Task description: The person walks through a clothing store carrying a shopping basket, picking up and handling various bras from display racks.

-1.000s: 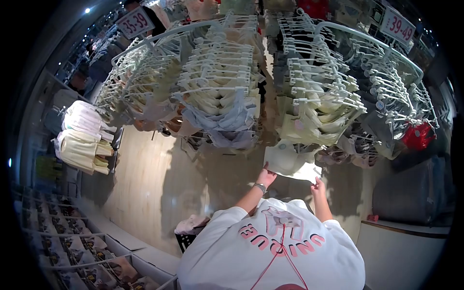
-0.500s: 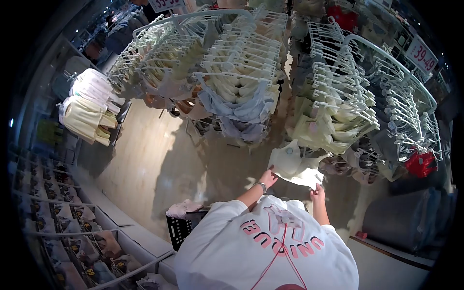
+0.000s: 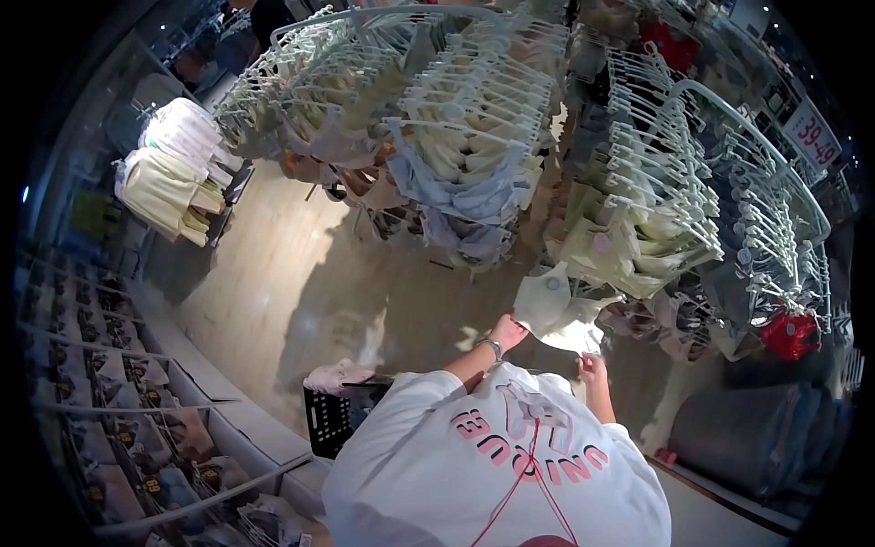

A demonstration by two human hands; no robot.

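Clock positions taken from the white bra (image 3: 559, 314), which sat just right of frame centre, ahead of the wearer's white top (image 3: 510, 456).

Left hand (image 3: 513, 331) was at 8–9 o'clock, fingers closed on the bra's left edge. Metal band (image 3: 495, 348) on that wrist. Right hand (image 3: 592, 367) was at 5 o'clock, fingers curled up against the lower right edge; couldn't tell if it actually gripped.

Bra's top edge overlapped the lowest pale green bras (image 3: 602, 246) on the rack at 12–1; couldn't tell contact from overlap. So headroom was tight that way. Right strap side ran close to the mauve bras (image 3: 679, 324) at 3. Red garment (image 3: 789, 337) hung further out at 3, well apart.

Light blue bras (image 3: 460, 187) hung at 11, apart from the bra, floor visible between. Widest stretch of floor (image 3: 264, 242) ran toward 9–10, out to the yellow garment (image 3: 162, 193) on its stand.

Toward the body: black basket (image 3: 328, 421) at 8, pink fabric (image 3: 337, 376) on top, its right side against the sleeve. Long edge of the display bins (image 3: 219, 438) bounded the floor beyond it. Grey bundle (image 3: 743, 424) limited the 4 o'clock side.
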